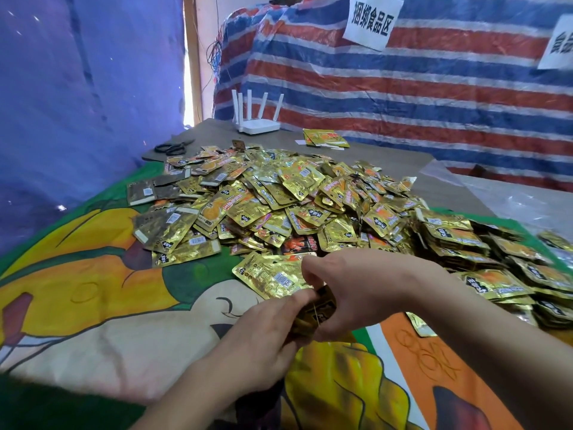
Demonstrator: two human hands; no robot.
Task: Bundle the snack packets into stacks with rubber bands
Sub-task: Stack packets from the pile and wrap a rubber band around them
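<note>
Head view: near the front edge of the table (387,156), over the printed cloth (93,274), both hands work one small stack of packets (316,311). The left hand (263,342) grips it from below; the right hand (366,293) pinches its top, a thin rubber band (315,309) crossing it. The banding step looks under way; next, probably another loop, then setting it with the bundles (496,259) at the right edge. The loose pile (279,197) fills the middle.

Single head-worn wide-angle view, looking forward and down, close over the table (400,164), tarp wall (434,88) behind
</note>
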